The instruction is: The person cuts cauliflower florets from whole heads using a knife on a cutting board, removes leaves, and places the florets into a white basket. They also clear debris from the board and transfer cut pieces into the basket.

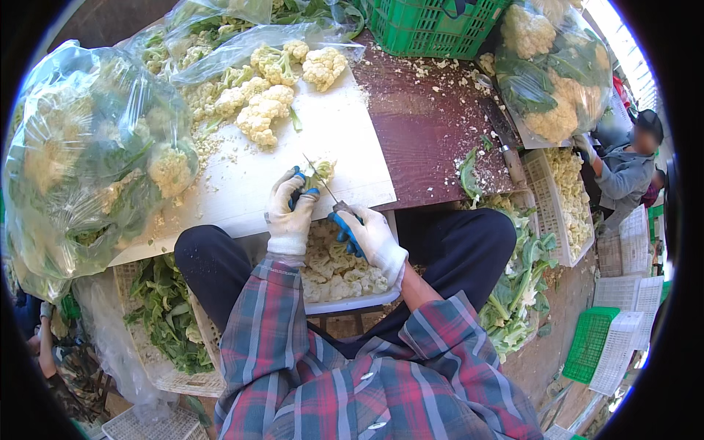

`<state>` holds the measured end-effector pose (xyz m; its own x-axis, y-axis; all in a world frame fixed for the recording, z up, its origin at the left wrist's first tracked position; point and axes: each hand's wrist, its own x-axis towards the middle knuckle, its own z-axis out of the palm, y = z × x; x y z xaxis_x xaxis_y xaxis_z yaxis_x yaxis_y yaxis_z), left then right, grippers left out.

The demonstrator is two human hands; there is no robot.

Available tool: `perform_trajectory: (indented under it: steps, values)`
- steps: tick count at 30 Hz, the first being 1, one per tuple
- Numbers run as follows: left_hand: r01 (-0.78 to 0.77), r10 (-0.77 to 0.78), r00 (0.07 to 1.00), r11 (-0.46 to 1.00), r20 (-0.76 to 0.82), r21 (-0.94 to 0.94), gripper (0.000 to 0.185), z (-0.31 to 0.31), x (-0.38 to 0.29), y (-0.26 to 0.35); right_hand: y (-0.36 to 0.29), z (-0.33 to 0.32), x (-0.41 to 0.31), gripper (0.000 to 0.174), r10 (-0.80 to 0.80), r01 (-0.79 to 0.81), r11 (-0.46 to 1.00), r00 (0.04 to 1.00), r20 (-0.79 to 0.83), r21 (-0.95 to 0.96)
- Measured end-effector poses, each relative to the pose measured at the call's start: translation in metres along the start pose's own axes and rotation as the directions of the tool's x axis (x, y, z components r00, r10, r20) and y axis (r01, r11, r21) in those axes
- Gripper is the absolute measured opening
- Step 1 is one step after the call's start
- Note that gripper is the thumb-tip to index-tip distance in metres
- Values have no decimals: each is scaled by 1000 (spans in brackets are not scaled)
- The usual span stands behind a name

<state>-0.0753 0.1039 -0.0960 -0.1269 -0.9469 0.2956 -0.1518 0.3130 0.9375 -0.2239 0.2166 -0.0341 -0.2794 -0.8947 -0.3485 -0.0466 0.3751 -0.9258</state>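
Note:
My left hand (290,217), in a white glove with blue-coated fingertips, grips a small piece of cauliflower (326,171) over the near part of a white board (352,140). A knife (321,179) is in my gloved right hand (374,237), its thin blade slanting up and left against the piece. My fingers partly cover the piece and the knife's handle. Larger cauliflower pieces (265,113) lie farther back on the board among crumbs. Below my hands, between my knees, a white bin (352,305) holds cut florets (346,275).
Bags of cauliflower stand left (104,148) and far right (555,77). Behind the dark red tabletop (423,132) is a green crate (434,27). A second knife (512,162) lies right. Leaf-filled crates (170,379) flank my legs. One person (627,170) works right, another (71,363) left.

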Motion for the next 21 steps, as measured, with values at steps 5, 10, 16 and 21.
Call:
perform_trajectory:
  steps: [5,10,16,21]
  values:
    - [-54,53,998,998,-28,-11,30,-3,-1,-7,-14,2,0,42,143,-143,990,989,29,5]
    - [45,-44,999,999,-27,10,31,-2,14,-8,5,2,-2,42,-28,19,989,998,-58,-144]
    - [199,-198,970,980,139,7,33,-15,38,3,-6,-17,-32,41,164,-168,970,986,35,177]
    - [278,-259,952,955,163,-101,36,-13,39,2,-17,-10,-40,34,-55,55,994,998,0,99]
